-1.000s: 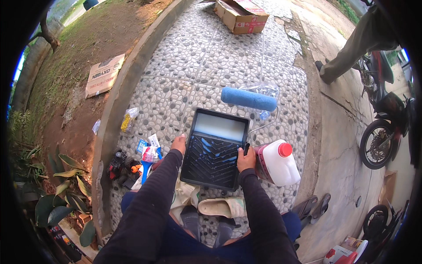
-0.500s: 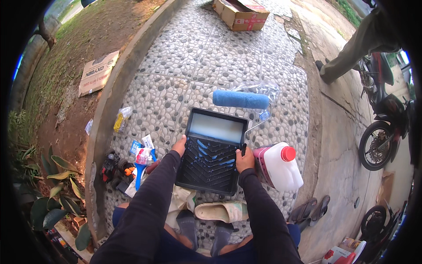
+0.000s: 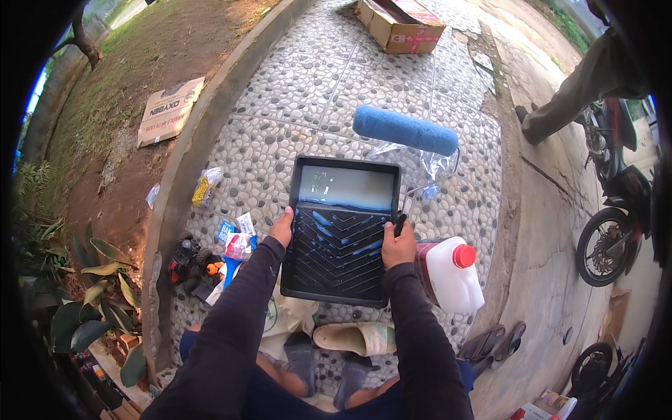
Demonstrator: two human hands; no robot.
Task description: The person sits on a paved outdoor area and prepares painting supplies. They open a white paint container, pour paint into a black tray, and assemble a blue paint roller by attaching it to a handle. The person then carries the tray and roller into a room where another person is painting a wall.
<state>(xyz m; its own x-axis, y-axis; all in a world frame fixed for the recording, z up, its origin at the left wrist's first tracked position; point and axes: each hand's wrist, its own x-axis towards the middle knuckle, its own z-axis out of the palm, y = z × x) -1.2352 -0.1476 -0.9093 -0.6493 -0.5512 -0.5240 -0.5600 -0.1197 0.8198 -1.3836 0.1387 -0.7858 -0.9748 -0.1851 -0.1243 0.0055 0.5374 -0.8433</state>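
A black paint tray [image 3: 334,283] is held above the pebbled floor. Pale liquid [image 3: 343,187] pools in its far well, and blue streaks mark its ribbed slope. My left hand [image 3: 283,227] is closed on the tray's left edge. On the opposite edge, my right hand [image 3: 397,245] grips the tray's right side together with the dark handle of a paint roller. The roller's blue fluffy sleeve [image 3: 406,131] hangs out beyond the tray's far right corner. A white jug [image 3: 451,280] with a red cap stands close by my right hand.
Brushes in packaging [image 3: 239,245] and a toy vehicle [image 3: 187,262] lie left, by a low concrete curb [image 3: 210,98]. A clear plastic bottle [image 3: 432,175] lies under the roller. Slippers [image 3: 357,338] are near my feet. A cardboard box [image 3: 402,31] sits far ahead; a person's leg [image 3: 581,98] and motorcycle [image 3: 609,224] are right.
The roller sleeve has swung further away and now slants down to the right. The tray has shifted slightly, and the liquid's surface looks different. Both hands keep their holds.
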